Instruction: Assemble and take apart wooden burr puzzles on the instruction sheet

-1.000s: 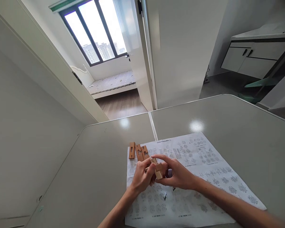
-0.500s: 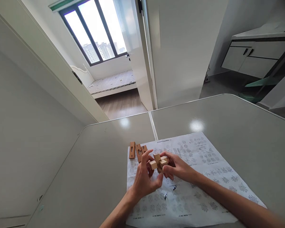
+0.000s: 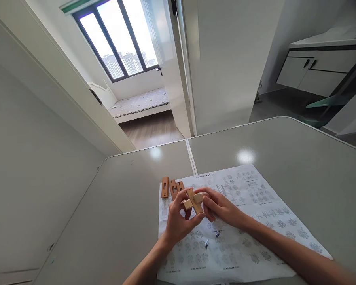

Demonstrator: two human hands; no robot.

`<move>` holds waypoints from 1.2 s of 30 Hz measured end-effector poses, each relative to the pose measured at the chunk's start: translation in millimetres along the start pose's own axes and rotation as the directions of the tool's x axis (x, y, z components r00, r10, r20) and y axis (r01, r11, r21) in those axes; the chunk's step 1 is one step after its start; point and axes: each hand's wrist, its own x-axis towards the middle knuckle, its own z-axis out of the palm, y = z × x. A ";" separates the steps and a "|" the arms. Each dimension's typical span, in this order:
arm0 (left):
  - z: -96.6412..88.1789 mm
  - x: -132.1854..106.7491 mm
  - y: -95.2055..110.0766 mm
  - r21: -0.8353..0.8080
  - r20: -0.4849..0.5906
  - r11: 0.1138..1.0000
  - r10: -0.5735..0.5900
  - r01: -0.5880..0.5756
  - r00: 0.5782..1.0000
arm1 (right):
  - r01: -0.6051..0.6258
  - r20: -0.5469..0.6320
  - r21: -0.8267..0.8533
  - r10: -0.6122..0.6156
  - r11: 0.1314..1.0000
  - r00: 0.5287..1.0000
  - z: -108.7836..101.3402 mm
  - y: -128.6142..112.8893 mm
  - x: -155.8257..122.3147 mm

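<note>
A small wooden burr puzzle of light interlocking bars is held above a printed sheet. My left hand pinches one long bar by its two ends, thumb at the lower end and a finger at the upper. From the right, my right hand has its fingertips closed on the side of the puzzle. Just beyond my left hand lie brown wooden pieces with slots and numbers: one marked 2, one marked 1, and a third partly hidden by my fingers.
The sheet carries rows of small diagrams and has torn spots near its middle. It lies on a grey table with a seam running away from me. Behind stand a door, a bed and a white cabinet.
The puzzle has been turned, so a long bar now faces me at a slant. My left thumb and finger have closed onto its ends; my right fingers have shifted their hold.
</note>
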 end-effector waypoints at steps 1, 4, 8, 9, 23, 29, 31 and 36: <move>-0.1 0.2 0.4 -0.012 0.001 1.000 -0.005 0.005 1.000 | 0.005 -0.001 -0.005 -0.005 1.000 1.000 0.1 -0.7 -0.1; -0.7 0.4 0.8 -0.042 -0.001 0.999 -0.017 0.017 1.000 | 0.018 0.025 -0.036 -0.017 0.999 1.000 -0.1 -3.0 -0.6; -1.9 0.7 1.2 -0.052 -0.016 0.999 -0.016 0.015 1.000 | 0.016 0.046 -0.074 -0.013 0.997 0.999 0.6 -3.4 -1.0; -2.1 0.8 1.4 -0.049 -0.019 0.999 -0.015 0.014 1.000 | 0.014 0.039 -0.078 -0.011 0.997 0.999 1.0 -3.3 -1.0; -5.1 0.6 3.1 0.008 0.012 1.000 0.012 -0.012 1.000 | 0.050 0.003 -0.125 -0.050 0.991 0.999 4.2 -3.2 -2.6; -9.8 1.7 6.2 0.041 0.050 0.999 0.008 -0.010 0.999 | 0.049 0.018 -0.120 -0.047 0.992 0.999 5.1 -4.9 -4.8; -10.9 2.2 6.4 0.052 0.061 0.999 0.010 -0.013 0.998 | 0.051 0.021 -0.119 -0.048 0.992 0.999 5.7 -4.6 -5.2; -10.2 2.7 5.2 0.048 0.025 0.997 0.053 -0.054 0.998 | 0.059 -0.008 -0.185 -0.061 0.981 0.998 6.6 -3.6 -6.0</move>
